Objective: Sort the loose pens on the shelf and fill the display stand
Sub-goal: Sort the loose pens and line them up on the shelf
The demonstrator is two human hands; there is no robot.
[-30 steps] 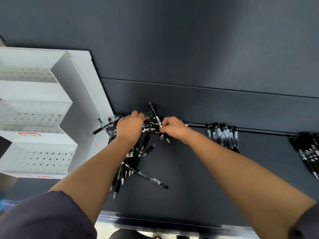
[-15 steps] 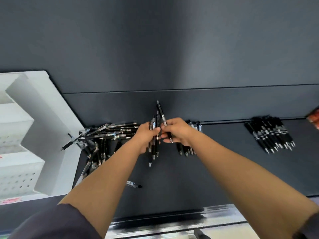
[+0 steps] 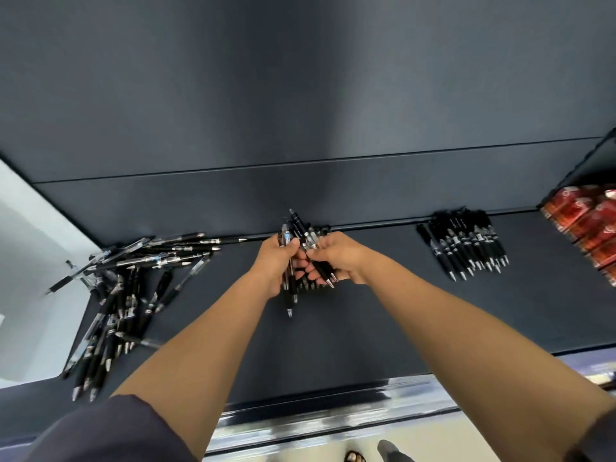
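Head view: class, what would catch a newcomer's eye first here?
The left hand and right hand meet at the centre, both gripping a bunch of black pens. A messy pile of pens sprawls at the left against the white display stand, while a tidy row of pens lies to the right.
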